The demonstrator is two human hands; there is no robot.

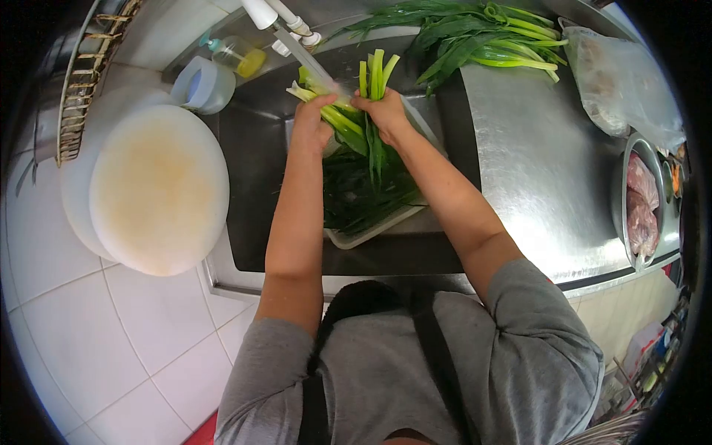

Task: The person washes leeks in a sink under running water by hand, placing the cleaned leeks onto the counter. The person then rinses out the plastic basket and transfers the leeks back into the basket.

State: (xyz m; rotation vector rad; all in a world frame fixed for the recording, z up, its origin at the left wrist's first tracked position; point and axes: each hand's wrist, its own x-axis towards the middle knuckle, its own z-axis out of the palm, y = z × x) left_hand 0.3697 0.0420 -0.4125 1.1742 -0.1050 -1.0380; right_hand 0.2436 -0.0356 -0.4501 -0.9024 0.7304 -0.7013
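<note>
My left hand (314, 127) is closed round a bunch of green onions (347, 126), their pale ends pointing up and left. Just beside it, my right hand (384, 116) grips another few stalks, whose cut ends (378, 73) stick up above the fingers while long leaves hang down. Water runs from the white faucet (259, 13) onto the stalks between both hands. Below the hands, a light plastic tub (365, 239) in the metal sink (251, 193) holds dark green leaves (363, 194) in water. My forearms cover parts of the sink.
More green onions (489, 44) lie at the sink's back right corner. On the steel counter (545, 170) are a plastic bag (619, 81) and a metal bowl (623, 200) with bagged meat (641, 208). Round white boards (159, 189) and a soap bottle (241, 58) stand left.
</note>
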